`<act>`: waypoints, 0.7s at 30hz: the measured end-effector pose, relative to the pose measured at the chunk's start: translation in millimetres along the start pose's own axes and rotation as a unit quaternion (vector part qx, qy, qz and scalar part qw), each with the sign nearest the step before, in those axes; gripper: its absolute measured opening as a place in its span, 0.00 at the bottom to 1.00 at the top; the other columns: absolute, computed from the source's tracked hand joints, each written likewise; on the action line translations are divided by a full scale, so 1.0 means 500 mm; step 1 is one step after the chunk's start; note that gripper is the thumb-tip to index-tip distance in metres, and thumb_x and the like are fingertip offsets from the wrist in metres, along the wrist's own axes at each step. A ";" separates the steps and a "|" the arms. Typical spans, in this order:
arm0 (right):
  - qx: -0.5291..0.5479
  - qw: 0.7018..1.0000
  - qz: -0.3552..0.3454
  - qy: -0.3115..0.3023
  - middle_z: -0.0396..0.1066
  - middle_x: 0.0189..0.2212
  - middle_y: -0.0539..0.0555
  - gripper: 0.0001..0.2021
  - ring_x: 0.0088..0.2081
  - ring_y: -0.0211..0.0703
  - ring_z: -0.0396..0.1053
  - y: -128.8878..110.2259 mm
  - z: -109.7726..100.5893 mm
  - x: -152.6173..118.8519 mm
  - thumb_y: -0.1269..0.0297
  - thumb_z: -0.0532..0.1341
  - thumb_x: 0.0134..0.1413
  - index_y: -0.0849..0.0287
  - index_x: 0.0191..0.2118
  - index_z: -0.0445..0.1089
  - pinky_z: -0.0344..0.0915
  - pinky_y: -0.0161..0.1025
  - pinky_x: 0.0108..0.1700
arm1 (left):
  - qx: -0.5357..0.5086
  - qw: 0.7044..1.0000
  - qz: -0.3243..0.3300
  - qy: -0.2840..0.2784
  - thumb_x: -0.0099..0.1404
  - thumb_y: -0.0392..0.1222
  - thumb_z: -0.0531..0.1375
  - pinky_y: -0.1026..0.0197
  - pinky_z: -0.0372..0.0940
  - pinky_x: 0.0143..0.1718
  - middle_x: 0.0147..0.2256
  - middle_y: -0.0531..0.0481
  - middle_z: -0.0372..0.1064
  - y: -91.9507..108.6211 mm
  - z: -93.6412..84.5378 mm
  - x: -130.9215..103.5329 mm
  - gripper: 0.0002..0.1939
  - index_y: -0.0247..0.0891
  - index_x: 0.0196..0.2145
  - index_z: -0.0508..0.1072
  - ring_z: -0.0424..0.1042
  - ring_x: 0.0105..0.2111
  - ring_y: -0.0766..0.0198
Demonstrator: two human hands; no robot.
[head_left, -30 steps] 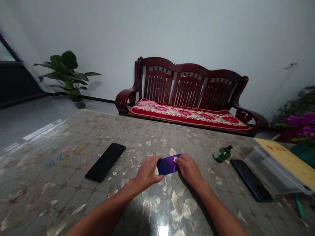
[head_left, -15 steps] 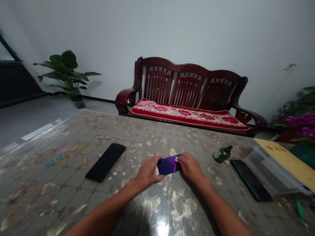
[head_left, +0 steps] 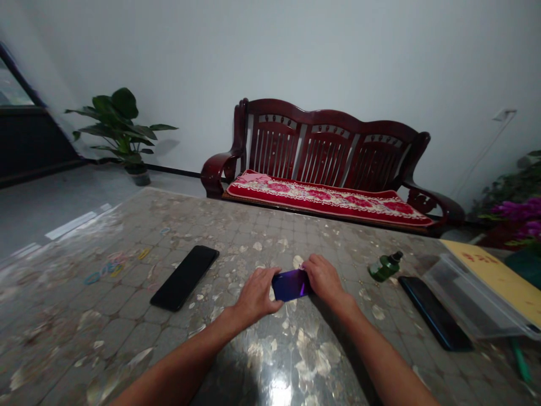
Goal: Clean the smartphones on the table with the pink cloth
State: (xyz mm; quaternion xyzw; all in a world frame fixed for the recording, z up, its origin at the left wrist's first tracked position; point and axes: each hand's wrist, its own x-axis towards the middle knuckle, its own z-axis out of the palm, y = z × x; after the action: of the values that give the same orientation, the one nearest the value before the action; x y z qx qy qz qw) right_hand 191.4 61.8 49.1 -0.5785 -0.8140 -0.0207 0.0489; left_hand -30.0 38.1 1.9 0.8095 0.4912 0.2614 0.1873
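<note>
A shiny blue-purple phone [head_left: 291, 285] is held low over the patterned table, between my two hands. My left hand [head_left: 257, 293] grips its left end, with the thumb below and fingers above. At the right end is my right hand [head_left: 323, 277], its fingers curled against the phone's upper right edge. A small pale bit shows at those fingertips, too small to make out. A black phone [head_left: 185, 278] lies to the left of my hands. On the right, another dark phone [head_left: 435, 313] lies near a green bottle [head_left: 385, 267].
A clear plastic box [head_left: 460, 293] with a yellow board [head_left: 499, 273] on top stands at the right. Small coloured rings [head_left: 92, 278] lie at the left of the patterned table [head_left: 127, 349]. Beyond it are a wooden bench [head_left: 325, 152] and a potted plant [head_left: 122, 124].
My right hand has shifted slightly up along the phone's right end, and the pale piece at its fingertips is less visible. The whole view has moved a little, so things sit further right.
</note>
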 end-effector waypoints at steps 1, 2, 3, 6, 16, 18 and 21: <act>-0.001 1.000 -0.015 0.002 0.73 0.38 0.57 0.12 0.42 0.46 0.67 -0.004 0.000 -0.001 0.69 0.55 0.68 0.58 0.39 0.77 0.57 0.38 0.43 | -0.001 1.000 -0.002 0.000 0.49 0.38 0.67 0.48 0.64 0.54 0.50 0.43 0.72 0.001 -0.001 0.000 0.35 0.39 0.56 0.66 0.69 0.49 0.47; -0.001 1.000 -0.025 0.006 0.73 0.38 0.57 0.12 0.41 0.46 0.67 -0.007 0.000 -0.002 0.69 0.55 0.67 0.57 0.39 0.77 0.57 0.38 0.42 | -0.002 1.000 -0.004 0.000 0.49 0.38 0.68 0.48 0.64 0.54 0.50 0.43 0.72 0.002 -0.002 0.000 0.35 0.39 0.56 0.66 0.69 0.50 0.47; 0.000 1.000 -0.027 0.012 0.73 0.38 0.57 0.12 0.41 0.46 0.67 -0.009 0.001 -0.003 0.70 0.55 0.67 0.57 0.39 0.77 0.57 0.38 0.42 | -0.003 1.000 -0.006 0.000 0.49 0.38 0.68 0.48 0.64 0.54 0.50 0.43 0.72 0.003 -0.003 0.000 0.35 0.39 0.56 0.66 0.69 0.50 0.47; 0.003 1.000 0.000 0.029 0.73 0.38 0.58 0.11 0.41 0.47 0.67 -0.010 0.009 -0.008 0.71 0.56 0.66 0.58 0.38 0.77 0.58 0.39 0.42 | -0.008 1.000 -0.013 -0.003 0.49 0.38 0.69 0.48 0.65 0.53 0.50 0.42 0.72 0.004 -0.004 0.000 0.36 0.39 0.56 0.67 0.69 0.49 0.47; 0.050 0.998 0.016 0.034 0.72 0.39 0.56 0.13 0.43 0.45 0.68 -0.026 0.024 -0.023 0.71 0.53 0.68 0.57 0.41 0.76 0.59 0.37 0.43 | -0.016 1.000 -0.020 -0.003 0.47 0.38 0.69 0.48 0.65 0.54 0.51 0.42 0.71 0.003 -0.004 0.002 0.38 0.38 0.57 0.66 0.69 0.50 0.47; 0.054 0.997 0.019 0.042 0.72 0.38 0.56 0.13 0.43 0.45 0.68 -0.034 0.026 -0.024 0.71 0.54 0.68 0.57 0.41 0.76 0.59 0.36 0.43 | -0.015 1.000 -0.021 -0.005 0.47 0.38 0.70 0.48 0.65 0.54 0.51 0.42 0.71 0.003 -0.005 0.002 0.39 0.38 0.57 0.66 0.70 0.50 0.47; 0.076 0.996 -0.025 0.047 0.72 0.38 0.55 0.12 0.42 0.44 0.67 -0.051 0.032 -0.027 0.71 0.54 0.67 0.57 0.41 0.76 0.59 0.36 0.43 | -0.016 1.000 -0.021 -0.010 0.48 0.38 0.70 0.48 0.65 0.54 0.50 0.42 0.72 0.003 -0.007 0.003 0.39 0.39 0.58 0.65 0.70 0.49 0.47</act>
State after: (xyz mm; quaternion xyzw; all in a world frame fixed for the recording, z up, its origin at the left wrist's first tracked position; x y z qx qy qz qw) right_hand 171.0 42.0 32.1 -0.5513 -0.8240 0.0128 0.1305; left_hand -30.3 38.8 5.8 0.7986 0.5020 0.2572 0.2100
